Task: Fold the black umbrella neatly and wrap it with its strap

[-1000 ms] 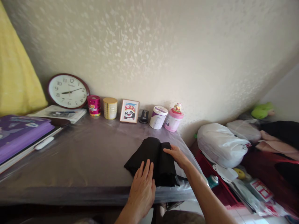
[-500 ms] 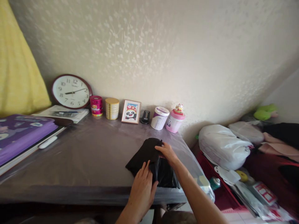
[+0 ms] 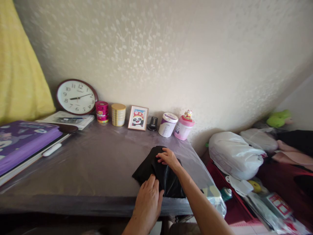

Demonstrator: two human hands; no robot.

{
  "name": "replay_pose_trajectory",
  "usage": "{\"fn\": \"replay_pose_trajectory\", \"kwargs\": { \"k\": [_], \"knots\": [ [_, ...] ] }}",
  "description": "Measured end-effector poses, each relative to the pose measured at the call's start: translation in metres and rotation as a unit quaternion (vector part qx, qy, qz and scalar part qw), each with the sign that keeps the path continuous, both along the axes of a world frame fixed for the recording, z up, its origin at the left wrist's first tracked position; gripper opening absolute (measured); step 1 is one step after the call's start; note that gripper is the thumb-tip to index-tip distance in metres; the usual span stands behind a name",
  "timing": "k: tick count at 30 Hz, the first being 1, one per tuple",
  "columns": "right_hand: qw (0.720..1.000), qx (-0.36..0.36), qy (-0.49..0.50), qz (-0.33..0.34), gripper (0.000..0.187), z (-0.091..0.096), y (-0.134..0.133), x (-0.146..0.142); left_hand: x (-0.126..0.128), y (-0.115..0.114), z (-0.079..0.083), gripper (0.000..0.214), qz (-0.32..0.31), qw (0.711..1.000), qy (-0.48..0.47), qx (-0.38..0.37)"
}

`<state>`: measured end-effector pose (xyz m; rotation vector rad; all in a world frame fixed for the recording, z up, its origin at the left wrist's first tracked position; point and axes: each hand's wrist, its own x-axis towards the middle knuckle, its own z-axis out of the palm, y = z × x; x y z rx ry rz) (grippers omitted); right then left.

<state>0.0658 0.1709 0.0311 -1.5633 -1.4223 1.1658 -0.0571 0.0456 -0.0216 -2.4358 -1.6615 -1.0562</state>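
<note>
A thin, black, slightly shiny plastic bag (image 3: 168,182) lies crumpled near the front right of the table, with a fold running down its middle. At the near end of that fold, my left hand (image 3: 148,195) is closed, its fingertips gripping the black material. Higher up, my right hand (image 3: 168,159) reaches in from the right, fingers bent and pinching the fold near the bag's far edge. What lies under or inside the bag is hidden.
A plastic-covered table (image 3: 97,169) holds a clock (image 3: 77,97), cans (image 3: 118,115), a panda picture frame (image 3: 138,118) and tubs (image 3: 168,124) along the wall. Purple folder (image 3: 29,137) at left. Right of the table, a white bag (image 3: 234,156) sits over a red crate (image 3: 237,202).
My right hand has moved left across the bag, bringing its right side over into a fold. My left hand has shifted slightly down and its fingers have curled in.
</note>
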Motion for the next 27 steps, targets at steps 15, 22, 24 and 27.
{"fn": "replay_pose_trajectory", "kwargs": {
  "k": [15, 22, 24, 27],
  "knots": [
    [0.938, 0.22, -0.212, 0.167, 0.016, -0.009, -0.019, 0.003, 0.01, 0.013, -0.026, 0.046, -0.032, 0.998, 0.049, 0.024],
    [0.865, 0.36, -0.31, 0.161, 0.019, -0.021, 0.0, 0.025, 0.013, 0.011, -0.035, 0.047, -0.016, 0.999, 0.043, 0.027],
    [0.873, 0.329, -0.34, 0.118, 0.023, -0.023, 0.015, 0.033, 0.014, 0.011, -0.036, 0.048, -0.012, 0.999, 0.041, 0.029],
    [0.886, 0.282, -0.368, 0.027, 0.028, -0.02, 0.025, 0.037, 0.015, 0.011, -0.038, 0.047, -0.011, 0.999, 0.04, 0.03]
  ]
}}
